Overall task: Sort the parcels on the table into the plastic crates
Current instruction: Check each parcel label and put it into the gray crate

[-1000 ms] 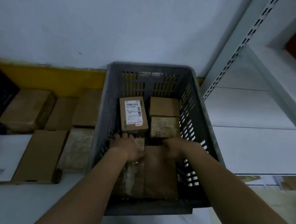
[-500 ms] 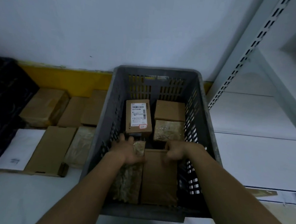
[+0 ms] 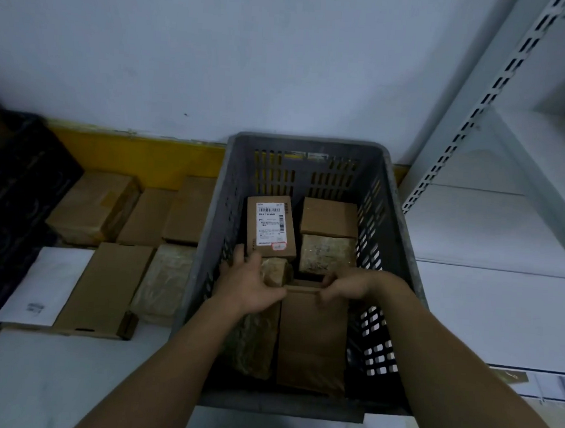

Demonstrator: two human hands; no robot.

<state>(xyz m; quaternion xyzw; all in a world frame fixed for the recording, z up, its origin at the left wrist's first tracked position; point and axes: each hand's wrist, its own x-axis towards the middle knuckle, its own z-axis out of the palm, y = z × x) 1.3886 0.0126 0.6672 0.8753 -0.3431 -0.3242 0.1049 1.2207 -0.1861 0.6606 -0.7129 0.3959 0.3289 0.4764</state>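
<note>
While both hands reach into the grey crate (image 3: 403,221), their fingertips stay hidden.
Left hand (image 3: 248,286) and right hand (image 3: 342,288) curl over the plain brown parcel's (image 3: 313,341) far edge at the crate's near end.

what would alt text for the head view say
Both hands reach into a grey crate holding five parcels: the left hand and right hand grip the far edge of a plain brown parcel. More parcels lie on the table outside, to its left.
</note>
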